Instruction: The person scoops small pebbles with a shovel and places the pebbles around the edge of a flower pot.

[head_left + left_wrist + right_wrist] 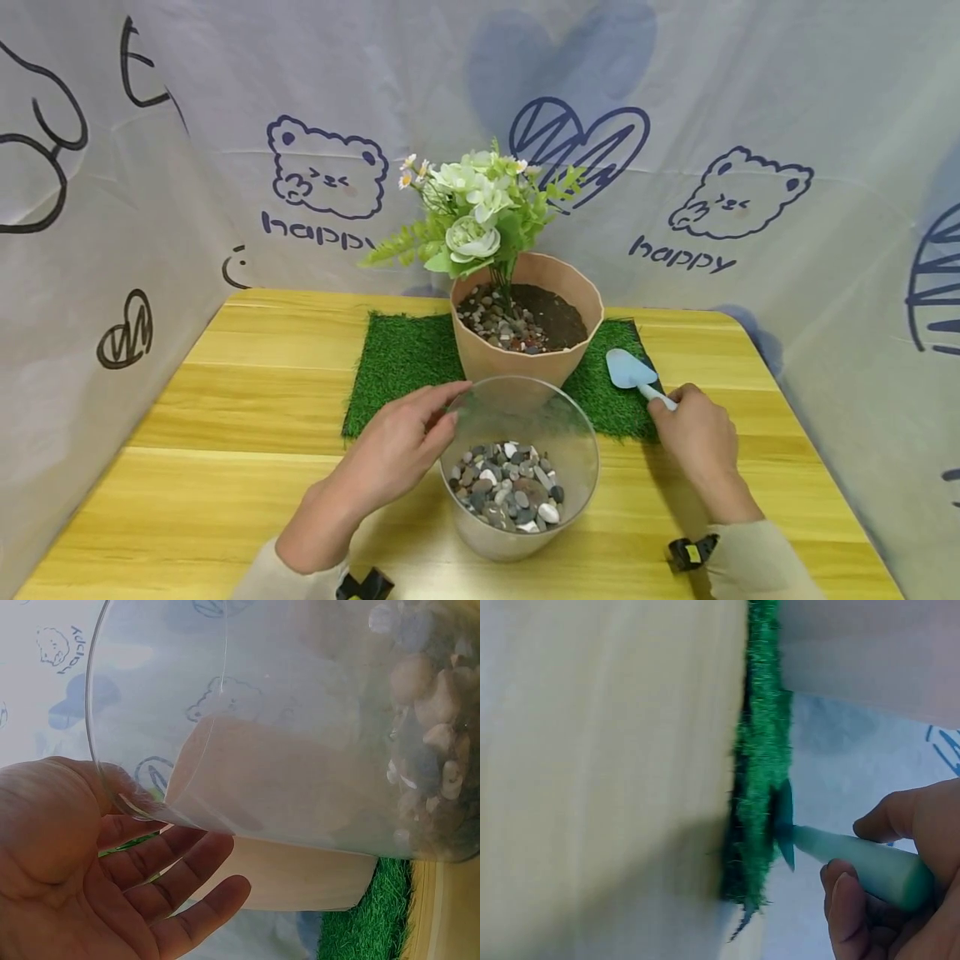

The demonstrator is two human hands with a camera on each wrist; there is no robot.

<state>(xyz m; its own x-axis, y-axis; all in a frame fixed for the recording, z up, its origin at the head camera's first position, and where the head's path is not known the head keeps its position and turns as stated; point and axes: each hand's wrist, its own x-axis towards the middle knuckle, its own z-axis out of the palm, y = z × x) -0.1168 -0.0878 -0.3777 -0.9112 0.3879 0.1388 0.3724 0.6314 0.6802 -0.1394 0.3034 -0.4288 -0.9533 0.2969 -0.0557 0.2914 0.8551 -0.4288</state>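
A clear tub [517,479] with several grey, brown and white pebbles [506,487] in its bottom stands on the table in the head view. My left hand [401,442] holds its left rim; through the tub wall the left wrist view shows the thumb, with the fingers [214,896] outside. My right hand [697,429] grips the handle of a small light-blue trowel [628,369], its blade over the grass mat. Behind the tub is a peach flowerpot [517,362] with dark soil [555,312], pebbles on its left part and a bunch of white flowers [480,196].
Under the flowerpot lies a green artificial grass mat [408,358]. The wooden table [247,467] reaches out on both sides. A white printed cloth [420,75] hangs behind the table and along its sides.
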